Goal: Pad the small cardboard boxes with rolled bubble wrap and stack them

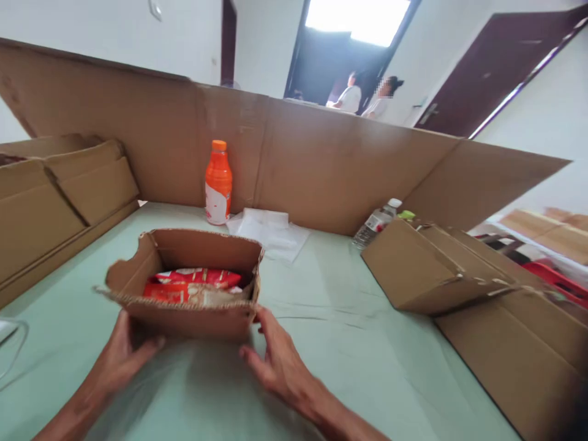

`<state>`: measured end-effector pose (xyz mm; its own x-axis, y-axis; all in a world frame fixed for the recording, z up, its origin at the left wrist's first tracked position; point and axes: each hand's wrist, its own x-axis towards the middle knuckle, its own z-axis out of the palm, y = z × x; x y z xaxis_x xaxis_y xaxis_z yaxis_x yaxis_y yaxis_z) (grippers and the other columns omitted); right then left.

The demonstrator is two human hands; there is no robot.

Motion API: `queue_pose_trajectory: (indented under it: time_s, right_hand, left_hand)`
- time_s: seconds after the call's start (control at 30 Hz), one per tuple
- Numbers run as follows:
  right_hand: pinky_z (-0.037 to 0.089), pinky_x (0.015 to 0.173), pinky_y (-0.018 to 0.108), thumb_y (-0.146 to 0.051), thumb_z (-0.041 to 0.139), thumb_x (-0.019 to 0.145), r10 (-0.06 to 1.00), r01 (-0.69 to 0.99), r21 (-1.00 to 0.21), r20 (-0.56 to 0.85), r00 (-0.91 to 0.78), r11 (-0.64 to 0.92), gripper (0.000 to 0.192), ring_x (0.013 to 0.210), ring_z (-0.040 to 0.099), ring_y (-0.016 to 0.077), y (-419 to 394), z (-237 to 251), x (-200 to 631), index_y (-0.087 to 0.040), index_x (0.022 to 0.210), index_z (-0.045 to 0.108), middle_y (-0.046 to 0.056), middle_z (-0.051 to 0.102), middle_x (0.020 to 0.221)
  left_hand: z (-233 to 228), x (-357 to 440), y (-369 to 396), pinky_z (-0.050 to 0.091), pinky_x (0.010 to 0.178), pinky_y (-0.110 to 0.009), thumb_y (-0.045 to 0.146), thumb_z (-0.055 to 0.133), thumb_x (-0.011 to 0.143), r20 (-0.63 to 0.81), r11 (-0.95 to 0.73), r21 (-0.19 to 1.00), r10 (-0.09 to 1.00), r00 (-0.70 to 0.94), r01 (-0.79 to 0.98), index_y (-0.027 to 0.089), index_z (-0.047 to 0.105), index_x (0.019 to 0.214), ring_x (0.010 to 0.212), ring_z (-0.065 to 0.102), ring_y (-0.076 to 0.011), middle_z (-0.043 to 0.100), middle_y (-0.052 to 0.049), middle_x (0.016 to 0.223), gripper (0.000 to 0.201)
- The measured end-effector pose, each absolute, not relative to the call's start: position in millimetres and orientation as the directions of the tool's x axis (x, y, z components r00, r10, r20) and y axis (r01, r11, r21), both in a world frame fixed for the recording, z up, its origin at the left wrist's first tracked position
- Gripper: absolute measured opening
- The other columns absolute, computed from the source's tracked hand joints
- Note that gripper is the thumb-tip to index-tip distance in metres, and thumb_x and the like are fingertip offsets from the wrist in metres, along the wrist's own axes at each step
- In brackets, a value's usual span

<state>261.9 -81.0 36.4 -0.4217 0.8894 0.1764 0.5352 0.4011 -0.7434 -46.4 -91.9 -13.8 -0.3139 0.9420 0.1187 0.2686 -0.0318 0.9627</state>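
Both my hands are on an open-topped cardboard box (193, 321) with rough-cut edges. My left hand (126, 352) grips its lower left front corner, thumb across the front and the other fingers partly hidden behind it. At the opposite corner, my right hand (275, 352) holds the right side, thumb towards me. Inside the box lie red snack packets (197, 278), one with a beige part. A shadow falls on the green tabletop (321, 355) below the box; whether its base touches the table I cannot tell.
Behind the box stand an orange bottle (218, 184) and white sheets (273, 229). A clear bottle (376, 223) leans by cardboard boxes (427, 269) on the right. More cardboard (68, 196) lines the left, and a tall cardboard panel (312, 159) closes the back. Two people are beyond it.
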Motion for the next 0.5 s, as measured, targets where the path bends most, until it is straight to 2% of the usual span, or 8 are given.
queue_pose_trajectory:
  time_s: [0.1, 0.2, 0.27, 0.37, 0.43, 0.5]
  right_hand:
    - [0.052, 0.100, 0.044, -0.020, 0.063, 0.079, 0.926, 0.536, -0.769, 0.194, -0.322, 0.348, 0.064, 0.117, 0.062, 0.0279, -34, 41, 262, -0.018, 0.141, 0.046, 0.013, 0.064, 0.132]
    - [0.054, 0.095, 0.041, -0.019, 0.061, 0.080, 0.939, 0.556, -0.767, 0.179, -0.295, 0.320, 0.059, 0.114, 0.064, 0.0261, 0, 38, 279, -0.018, 0.138, 0.050, 0.013, 0.065, 0.132]
    - [0.051, 0.101, 0.042, -0.020, 0.059, 0.084, 0.931, 0.626, -0.692, 0.224, -0.288, 0.360, 0.047, 0.121, 0.062, 0.0257, 15, 35, 301, -0.019, 0.131, 0.058, 0.013, 0.063, 0.136]
    - [0.042, 0.112, 0.044, -0.019, 0.057, 0.088, 0.914, 0.781, -0.500, 0.342, -0.217, 0.373, 0.034, 0.130, 0.056, 0.0249, 45, 33, 332, -0.020, 0.121, 0.065, 0.012, 0.062, 0.139]
    - [0.039, 0.113, 0.048, -0.016, 0.057, 0.087, 0.915, 0.842, -0.436, 0.373, -0.153, 0.319, 0.039, 0.132, 0.053, 0.0270, 74, 33, 344, -0.019, 0.126, 0.063, 0.014, 0.059, 0.142]
    - [0.038, 0.111, 0.053, -0.011, 0.060, 0.083, 0.922, 0.862, -0.425, 0.370, -0.113, 0.276, 0.047, 0.135, 0.048, 0.0314, 109, 32, 345, -0.017, 0.130, 0.060, 0.016, 0.054, 0.147]
  left_hand:
    - [5, -23, -37, 0.045, 0.110, -0.056, 0.048, 0.079, 0.063, 0.085, -0.037, 0.978, 0.968, -0.234, 0.206, 0.023, 0.044, 0.126, 0.126, 0.056, -0.0378, 0.060, -0.012, 0.130, 0.076]
    - [9, -3, -8, 0.041, 0.113, -0.054, 0.044, 0.077, 0.065, 0.087, -0.033, 0.981, 0.955, -0.283, 0.193, 0.022, 0.043, 0.121, 0.129, 0.053, -0.0355, 0.057, -0.012, 0.129, 0.069]
    - [1, 3, -3, 0.040, 0.111, -0.055, 0.044, 0.075, 0.066, 0.086, -0.021, 0.979, 0.946, -0.314, 0.205, 0.023, 0.045, 0.118, 0.126, 0.053, -0.0350, 0.058, -0.010, 0.125, 0.064]
    - [-16, 2, -7, 0.040, 0.108, -0.056, 0.044, 0.074, 0.068, 0.099, -0.019, 0.972, 0.938, -0.332, 0.235, 0.025, 0.046, 0.116, 0.120, 0.054, -0.0342, 0.058, -0.007, 0.119, 0.058]
    - [-22, 0, -8, 0.042, 0.105, -0.054, 0.044, 0.073, 0.070, 0.102, -0.011, 0.966, 0.934, -0.342, 0.257, 0.026, 0.047, 0.116, 0.116, 0.055, -0.0322, 0.058, -0.005, 0.115, 0.056]
    - [-24, -1, -8, 0.044, 0.101, -0.051, 0.043, 0.072, 0.071, 0.094, 0.007, 0.961, 0.932, -0.351, 0.276, 0.028, 0.047, 0.115, 0.109, 0.057, -0.0301, 0.059, -0.003, 0.110, 0.053]
